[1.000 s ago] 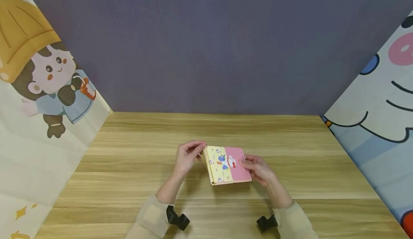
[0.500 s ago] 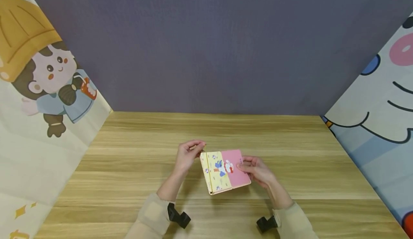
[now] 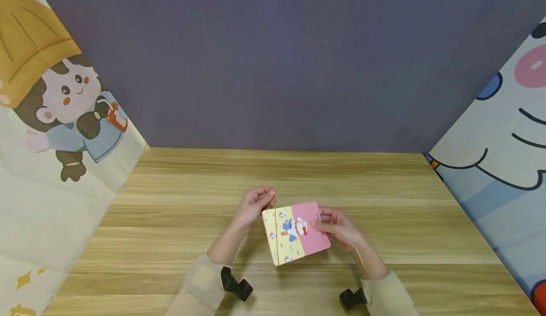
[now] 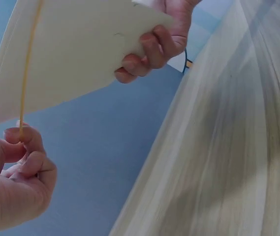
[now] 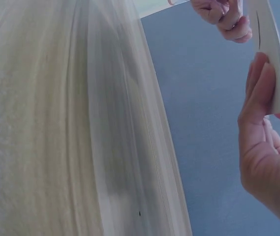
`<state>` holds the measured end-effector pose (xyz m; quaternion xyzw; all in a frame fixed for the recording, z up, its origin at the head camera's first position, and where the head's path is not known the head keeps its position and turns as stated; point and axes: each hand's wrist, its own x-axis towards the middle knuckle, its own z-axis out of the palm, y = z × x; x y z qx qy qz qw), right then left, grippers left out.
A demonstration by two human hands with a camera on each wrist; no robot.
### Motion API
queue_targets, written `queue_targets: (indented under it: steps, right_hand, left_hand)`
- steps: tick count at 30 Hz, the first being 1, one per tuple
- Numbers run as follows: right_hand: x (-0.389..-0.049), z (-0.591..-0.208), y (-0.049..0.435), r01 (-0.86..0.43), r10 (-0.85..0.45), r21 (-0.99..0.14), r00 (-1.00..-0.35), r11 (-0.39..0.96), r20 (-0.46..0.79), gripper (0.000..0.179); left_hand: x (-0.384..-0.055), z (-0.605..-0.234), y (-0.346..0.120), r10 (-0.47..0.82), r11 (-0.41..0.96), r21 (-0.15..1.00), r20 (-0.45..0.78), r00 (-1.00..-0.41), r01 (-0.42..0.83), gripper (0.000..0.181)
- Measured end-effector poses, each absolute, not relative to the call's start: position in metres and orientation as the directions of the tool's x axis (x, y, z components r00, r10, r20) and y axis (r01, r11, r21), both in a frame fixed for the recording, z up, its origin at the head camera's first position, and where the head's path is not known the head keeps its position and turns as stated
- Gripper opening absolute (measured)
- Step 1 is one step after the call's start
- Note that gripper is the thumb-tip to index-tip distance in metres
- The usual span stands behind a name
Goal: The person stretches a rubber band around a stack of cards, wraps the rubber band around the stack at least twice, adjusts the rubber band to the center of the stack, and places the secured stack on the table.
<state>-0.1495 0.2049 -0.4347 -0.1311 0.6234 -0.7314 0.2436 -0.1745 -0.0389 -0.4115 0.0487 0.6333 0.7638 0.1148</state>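
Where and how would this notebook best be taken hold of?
I would take the notebook at its pink outer edge, coming from the right, thumb on top and fingers underneath, as the right hand does. It is thin and flat, so a pinch across its thickness seems best. The yellow band runs near the opposite edge, pinched by the left hand.

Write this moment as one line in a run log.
left hand: pinches yellow band | right hand: grips notebook by pink side | band: across yellow side | notebook: held above table
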Motion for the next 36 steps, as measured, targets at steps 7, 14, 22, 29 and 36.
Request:
queue_targets:
  steps: [7,14,22,29,36]
  right_hand:
    - [-0.147,-0.44,0.207,0.163,-0.557,-0.979,-0.828,-0.121,-0.069,0.026]
    - [-0.146,-0.441,0.209,0.15,-0.615,-0.977,-0.788,-0.154,-0.025,0.024]
    - [-0.146,-0.444,0.211,0.18,-0.676,-0.963,-0.737,-0.199,0.001,0.024]
    - [-0.148,-0.447,0.217,0.22,-0.73,-0.93,-0.68,-0.296,0.071,0.032]
    - [-0.148,-0.449,0.217,0.282,-0.747,-0.894,-0.66,-0.349,0.084,0.034]
  left_hand:
    - [-0.177,-0.404,-0.046,0.342,-0.282,0.945,-0.062,-0.938,-0.165,0.011]
    - [-0.186,-0.401,-0.057,0.378,-0.322,0.927,-0.059,-0.924,-0.192,0.011]
    - [-0.193,-0.408,-0.061,0.375,-0.342,0.929,-0.003,-0.927,-0.141,0.01]
    - [-0.193,-0.416,-0.061,0.396,-0.288,0.937,0.306,-0.866,0.199,0.012]
    - [-0.197,-0.425,-0.055,0.434,-0.375,0.824,0.561,-0.705,0.425,0.012]
